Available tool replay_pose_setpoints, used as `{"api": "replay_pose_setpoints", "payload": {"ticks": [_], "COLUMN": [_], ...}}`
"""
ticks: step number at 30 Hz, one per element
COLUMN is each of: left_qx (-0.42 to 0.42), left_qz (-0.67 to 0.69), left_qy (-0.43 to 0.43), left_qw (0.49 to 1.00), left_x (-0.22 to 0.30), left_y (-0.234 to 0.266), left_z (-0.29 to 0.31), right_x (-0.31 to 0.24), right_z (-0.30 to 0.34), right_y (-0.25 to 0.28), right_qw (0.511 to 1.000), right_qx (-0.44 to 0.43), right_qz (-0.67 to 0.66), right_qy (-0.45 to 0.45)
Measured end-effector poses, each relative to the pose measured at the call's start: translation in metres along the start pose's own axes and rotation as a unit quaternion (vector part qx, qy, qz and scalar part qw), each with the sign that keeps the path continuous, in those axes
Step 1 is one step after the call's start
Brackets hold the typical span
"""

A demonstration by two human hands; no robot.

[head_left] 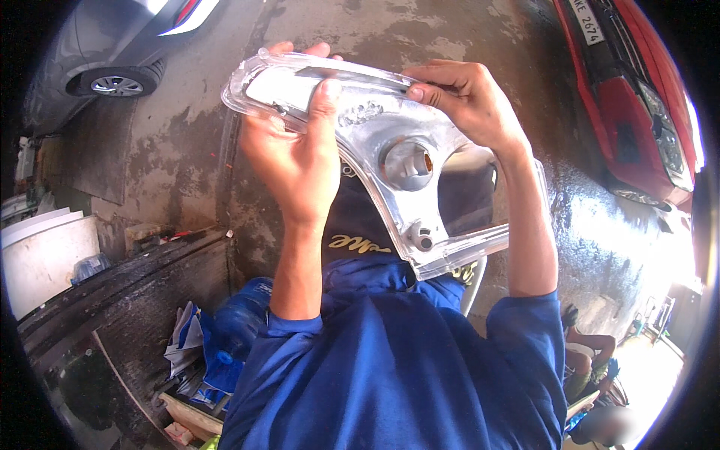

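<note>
Thing in hand: I am holding up a clear plastic headlamp housing [390, 150] with a silvery reflector inside, raised in front of me over the wet concrete ground [187, 150].

Left hand [296, 150]: I am clamping its narrow, pointed end, thumb pressing on the near face and fingertips curling over the far edge.

Right hand [465, 97]: I am pinching the upper rim near the middle, fingers closed on the edge, thumb along the top.

Weight: it is looking light to me, a hollow shell that two fingers are carrying easily.

Stiffness: I am judging it rigid but brittle; the thin clear lens and its flange would likely crack or scratch if knocked or twisted.

Slip: the smooth glossy surface is probably slick, so I am keeping to the rims and not the polished face.

Best hold: the outer flange and the thicker body around the round bulb socket [409, 163] are seeming the safest places.

Edges: the lower flange is hanging near the blue sleeves [390, 360] and the dark cap [360, 225] below it.

Open room: there is free air above the ground between the grey car [112, 45] at my left and the red car [637, 97] at my right; a dark workbench [127, 292] with clutter is crowding the lower left.
</note>
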State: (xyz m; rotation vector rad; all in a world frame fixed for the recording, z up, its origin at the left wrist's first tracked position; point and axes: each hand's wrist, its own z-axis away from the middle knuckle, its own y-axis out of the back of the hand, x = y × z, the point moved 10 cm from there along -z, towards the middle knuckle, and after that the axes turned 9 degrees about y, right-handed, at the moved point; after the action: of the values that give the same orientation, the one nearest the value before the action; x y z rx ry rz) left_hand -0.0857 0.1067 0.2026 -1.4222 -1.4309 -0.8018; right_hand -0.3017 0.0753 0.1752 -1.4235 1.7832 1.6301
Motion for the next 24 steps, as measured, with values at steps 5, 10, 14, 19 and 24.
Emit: {"api": "replay_pose_setpoints", "payload": {"ticks": [5, 10, 14, 19, 24], "left_qx": [0.004, 0.01, 0.006, -0.045, -0.075], "left_qz": [-0.031, -0.028, -0.006, 0.046, 0.084], "left_qy": [-0.005, 0.008, 0.034, 0.076, 0.094], "left_qw": [0.999, 1.0, 0.999, 0.995, 0.989], "left_x": [0.006, 0.004, -0.003, -0.011, -0.019], "left_y": [0.0, 0.002, 0.002, 0.0, 0.007], "left_z": [0.003, 0.001, 0.0, 0.003, 0.015], "right_x": [0.006, 0.009, 0.014, 0.006, 0.009], "right_z": [-0.002, -0.003, 0.0, 0.0, 0.004], "right_y": [-0.005, -0.006, -0.005, -0.011, -0.009], "right_qw": [1.0, 1.0, 1.0, 0.999, 0.999], "right_qx": [-0.007, -0.003, 0.003, -0.037, -0.006], "right_qz": [0.004, -0.004, -0.012, 0.015, 0.013], "right_qy": [-0.003, -0.002, -0.018, -0.027, -0.03]}}
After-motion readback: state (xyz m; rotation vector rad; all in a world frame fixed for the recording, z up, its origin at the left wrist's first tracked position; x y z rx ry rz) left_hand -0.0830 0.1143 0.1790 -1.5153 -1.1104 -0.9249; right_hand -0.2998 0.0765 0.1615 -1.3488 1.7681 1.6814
